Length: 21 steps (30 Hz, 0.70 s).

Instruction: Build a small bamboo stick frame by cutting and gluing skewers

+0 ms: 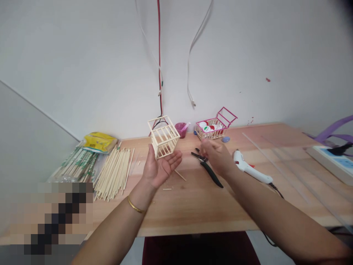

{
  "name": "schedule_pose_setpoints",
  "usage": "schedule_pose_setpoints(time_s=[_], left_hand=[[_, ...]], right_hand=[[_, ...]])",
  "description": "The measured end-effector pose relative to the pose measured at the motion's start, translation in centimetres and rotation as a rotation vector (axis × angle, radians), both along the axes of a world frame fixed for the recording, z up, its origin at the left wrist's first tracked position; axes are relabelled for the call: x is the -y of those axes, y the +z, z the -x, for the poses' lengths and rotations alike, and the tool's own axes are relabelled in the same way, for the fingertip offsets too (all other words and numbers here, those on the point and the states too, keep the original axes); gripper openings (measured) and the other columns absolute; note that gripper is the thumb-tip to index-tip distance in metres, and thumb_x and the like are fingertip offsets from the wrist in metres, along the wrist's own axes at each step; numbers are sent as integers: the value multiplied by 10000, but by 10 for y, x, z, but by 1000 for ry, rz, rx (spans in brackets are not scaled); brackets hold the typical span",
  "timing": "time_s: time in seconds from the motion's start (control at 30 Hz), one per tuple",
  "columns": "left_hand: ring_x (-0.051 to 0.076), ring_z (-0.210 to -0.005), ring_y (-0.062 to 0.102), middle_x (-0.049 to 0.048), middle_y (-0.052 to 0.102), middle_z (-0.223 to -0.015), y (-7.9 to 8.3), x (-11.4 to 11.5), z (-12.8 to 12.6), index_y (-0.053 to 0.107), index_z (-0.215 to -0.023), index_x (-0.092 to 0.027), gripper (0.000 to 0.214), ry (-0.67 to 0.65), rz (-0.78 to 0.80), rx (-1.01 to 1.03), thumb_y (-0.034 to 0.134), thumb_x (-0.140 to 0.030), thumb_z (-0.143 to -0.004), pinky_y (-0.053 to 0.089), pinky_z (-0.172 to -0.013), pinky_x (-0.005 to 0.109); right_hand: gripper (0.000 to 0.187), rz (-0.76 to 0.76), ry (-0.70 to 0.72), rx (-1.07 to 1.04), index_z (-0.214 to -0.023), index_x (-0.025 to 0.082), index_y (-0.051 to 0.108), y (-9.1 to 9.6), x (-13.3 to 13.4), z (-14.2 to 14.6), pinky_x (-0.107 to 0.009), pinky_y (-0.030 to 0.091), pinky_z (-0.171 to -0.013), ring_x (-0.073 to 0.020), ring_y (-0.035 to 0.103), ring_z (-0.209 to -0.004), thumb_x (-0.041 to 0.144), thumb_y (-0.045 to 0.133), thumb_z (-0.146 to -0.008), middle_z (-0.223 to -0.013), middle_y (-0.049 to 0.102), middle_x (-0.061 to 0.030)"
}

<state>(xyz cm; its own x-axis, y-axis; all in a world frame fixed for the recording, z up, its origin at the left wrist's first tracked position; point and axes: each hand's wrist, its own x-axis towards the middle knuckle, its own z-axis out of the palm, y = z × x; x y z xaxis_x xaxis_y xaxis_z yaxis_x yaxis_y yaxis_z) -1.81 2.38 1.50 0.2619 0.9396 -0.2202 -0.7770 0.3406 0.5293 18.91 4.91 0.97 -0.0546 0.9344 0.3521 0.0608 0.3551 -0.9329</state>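
Note:
Resting on my left hand [165, 165] is a small stick frame [165, 138], an openwork box of pale wooden sticks. That palm faces up with the fingers stretched, and the thumb lies against the frame's lower corner. My right hand [216, 152] is closed, its fingertips pinched together; what they hold, if anything, cannot be made out. Just below and left of it lie black-handled cutters [211, 173], their jaws partly behind the fingers. A short stick piece [167, 189] and a longer stick [180, 175] lie on the table near my left hand.
Loose sticks [114, 173], bagged sticks [74, 162] and a yellow packet [99, 142] occupy the left. Behind stand a purple cup [180, 129] and a pink-edged stick cart [212, 129] with round caps. A white glue gun [253, 171], clear rods [275, 167] and a power strip [331, 163] lie right.

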Motion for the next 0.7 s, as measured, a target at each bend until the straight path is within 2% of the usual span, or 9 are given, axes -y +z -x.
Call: schedule_pose_setpoints(time_s=[0.1, 0.2, 0.27, 0.33, 0.4, 0.47, 0.53, 0.6, 0.7], left_hand=[[278, -910, 685, 214, 689, -930, 3, 2, -1, 619, -1031, -52, 743, 32, -33, 42, 342, -711, -829, 537, -857, 390], [270, -903, 685, 211, 689, -937, 7, 5, -3, 606, -1089, -44, 781, 43, -53, 72, 321, -722, -827, 540, -845, 376], [265, -909, 684, 209, 689, -942, 9, 8, -6, 598, -1111, -40, 781, 29, -60, 90, 305, -711, -840, 539, -844, 368], [265, -923, 681, 205, 690, -954, 9, 11, -8, 584, -1145, -44, 762, 2, -66, 103, 311, -692, -852, 531, -858, 372], [264, -933, 678, 204, 690, -968, 9, 13, -9, 564, -1187, -45, 758, -25, -64, 106, 332, -684, -852, 520, -878, 377], [262, -936, 676, 205, 691, -973, 8, 13, -8, 546, -1212, -43, 757, -27, -63, 104, 345, -678, -852, 511, -891, 377], [262, -932, 677, 206, 690, -972, 7, 11, -5, 543, -1211, -46, 746, -11, -69, 94, 347, -671, -856, 508, -893, 383], [267, -914, 681, 207, 692, -958, 7, 7, -2, 559, -1178, -54, 732, 11, -67, 76, 342, -673, -855, 508, -889, 396], [270, -879, 688, 211, 697, -923, 6, 2, 1, 588, -1111, -55, 739, 27, -39, 42, 322, -693, -847, 518, -870, 405]], right_hand=[[260, 130, 205, 153, -797, 179, 620, -2, 9, 10, -237, 402, -565, -102, 496, -601, 439, 618, -819, -733, 601, 1], [376, 203, 459, 208, -1065, 190, 621, -4, 22, 26, -232, 437, -578, -98, 556, -645, 390, 692, -755, -1037, 653, -54], [408, 249, 564, 264, -1082, 190, 615, -7, 30, 36, -227, 435, -555, -110, 584, -639, 405, 702, -746, -1009, 682, -56], [310, 284, 594, 350, -945, 182, 657, -11, 37, 43, -222, 420, -525, -126, 593, -609, 428, 687, -757, -799, 708, -31], [257, 313, 591, 380, -771, 176, 676, -14, 39, 45, -221, 413, -508, -125, 577, -558, 433, 657, -781, -620, 666, -9], [282, 338, 586, 296, -691, 167, 670, -14, 38, 42, -222, 427, -507, -108, 557, -517, 427, 637, -795, -587, 639, -1], [282, 328, 544, 200, -700, 158, 674, -10, 33, 34, -216, 429, -497, -90, 539, -494, 426, 649, -785, -612, 637, 2], [273, 260, 414, 149, -716, 158, 683, -2, 24, 22, -210, 399, -466, -74, 501, -473, 426, 675, -765, -636, 645, -3], [262, 174, 128, -55, -696, 170, 670, 11, 7, 0, -217, 355, -434, -65, 438, -456, 425, 729, -713, -640, 637, -1]])
